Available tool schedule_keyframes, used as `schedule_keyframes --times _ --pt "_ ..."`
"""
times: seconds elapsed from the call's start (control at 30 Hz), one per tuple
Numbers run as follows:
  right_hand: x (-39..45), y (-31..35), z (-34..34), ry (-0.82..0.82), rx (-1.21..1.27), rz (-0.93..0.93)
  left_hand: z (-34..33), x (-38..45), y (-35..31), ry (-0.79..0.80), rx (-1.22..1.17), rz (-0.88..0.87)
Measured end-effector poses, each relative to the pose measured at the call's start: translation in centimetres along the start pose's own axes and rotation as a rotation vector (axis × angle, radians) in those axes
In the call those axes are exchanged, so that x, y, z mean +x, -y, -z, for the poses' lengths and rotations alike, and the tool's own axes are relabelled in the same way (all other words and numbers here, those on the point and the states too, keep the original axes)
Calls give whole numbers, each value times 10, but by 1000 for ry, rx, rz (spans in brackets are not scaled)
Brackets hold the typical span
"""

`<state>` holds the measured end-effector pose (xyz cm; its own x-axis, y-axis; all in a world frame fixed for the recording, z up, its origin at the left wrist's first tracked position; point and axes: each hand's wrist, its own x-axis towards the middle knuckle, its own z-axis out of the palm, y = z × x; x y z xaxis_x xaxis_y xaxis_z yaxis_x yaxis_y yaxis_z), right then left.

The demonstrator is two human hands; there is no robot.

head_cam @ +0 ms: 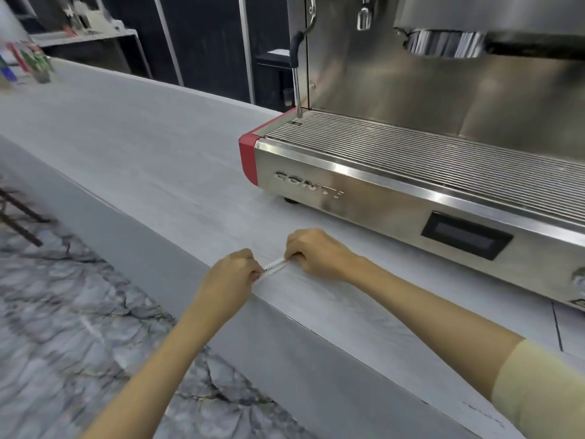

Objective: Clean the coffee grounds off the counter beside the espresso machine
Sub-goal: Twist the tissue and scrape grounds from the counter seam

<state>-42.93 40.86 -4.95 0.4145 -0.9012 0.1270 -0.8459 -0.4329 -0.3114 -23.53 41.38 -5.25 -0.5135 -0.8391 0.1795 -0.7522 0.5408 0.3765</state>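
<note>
— Where the two fists meet near the front edge of the counter (158,147), what is stretched between them?

— One thin whitish strip (276,266), narrow and speckled with dark flecks that may be coffee grounds; I cannot tell what it is made of. It runs slantwise just above or on the grey surface, close to the edge.

— How are the hands set?

— The left hand (232,274) is curled tight, knuckles up, pinching the strip's nearer end between thumb and fingers. The right hand (316,253) is curled the same way and pinches the farther end. Both forearms reach forward from the bottom of the view, the left one over the floor side of the edge, the right one lying low over the countertop, with a pale sleeve (544,388) at its upper arm.

— Any loose grounds on the surface?

— None that I can make out apart from the flecks on the strip; the view is somewhat blurred.

— And around them?

— One espresso machine (411,185) stands just beyond the right hand, steel-fronted with a red corner, one ribbed drip tray (427,150) on top of its base, one dark display panel on the front, one steam wand (297,74) hanging at its left side. Far left along the counter sits a blurred cluster of coloured items (28,63). Below the edge lies veined marble flooring (63,312).
</note>
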Motion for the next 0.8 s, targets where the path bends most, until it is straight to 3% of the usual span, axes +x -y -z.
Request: schedule_keyframes --times 0.23,0.37,0.47,0.8 --pt "52 16 17 -70 11 -1 22 14 27 -196 -12 115" --pt "66 15 -2 49 -65 17 17 19 33 -66 46 190" --pt "56 11 -10 59 -40 15 10 14 28 -68 12 189" --pt "-36 -26 27 81 -64 4 -31 1 -61 3 -75 188"
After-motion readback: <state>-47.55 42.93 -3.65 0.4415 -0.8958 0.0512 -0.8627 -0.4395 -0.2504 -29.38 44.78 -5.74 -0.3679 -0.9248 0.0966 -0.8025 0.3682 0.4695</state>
